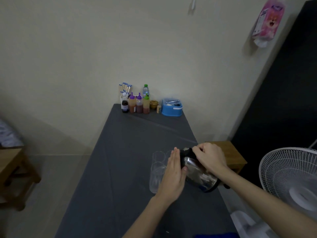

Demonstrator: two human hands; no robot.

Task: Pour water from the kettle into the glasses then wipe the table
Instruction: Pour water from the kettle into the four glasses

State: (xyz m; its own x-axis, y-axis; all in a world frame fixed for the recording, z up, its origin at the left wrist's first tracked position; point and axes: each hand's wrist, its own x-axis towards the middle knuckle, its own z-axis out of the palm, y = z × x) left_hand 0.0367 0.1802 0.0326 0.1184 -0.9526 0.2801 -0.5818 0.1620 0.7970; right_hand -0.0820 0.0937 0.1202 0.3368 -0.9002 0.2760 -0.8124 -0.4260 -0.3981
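A steel kettle [199,172] with a black lid and base is tilted to the left over the grey table [120,169]. My right hand [210,157] grips its black handle at the top. My left hand [173,176] presses flat, fingers straight, against the kettle's left side. Clear tall glasses stand just left of the kettle: a near glass [155,177] and a farther one [158,156], with part of a third behind my fingertips. My left hand hides the kettle's spout, so no water stream shows.
At the table's far end stand sauce bottles [139,103], a water bottle [145,90], a holder of sticks [125,90] and a blue box [171,108]. A white fan [291,177] is at the right, a wooden stool [231,153] behind the kettle, a blue cloth [216,236] at the bottom edge.
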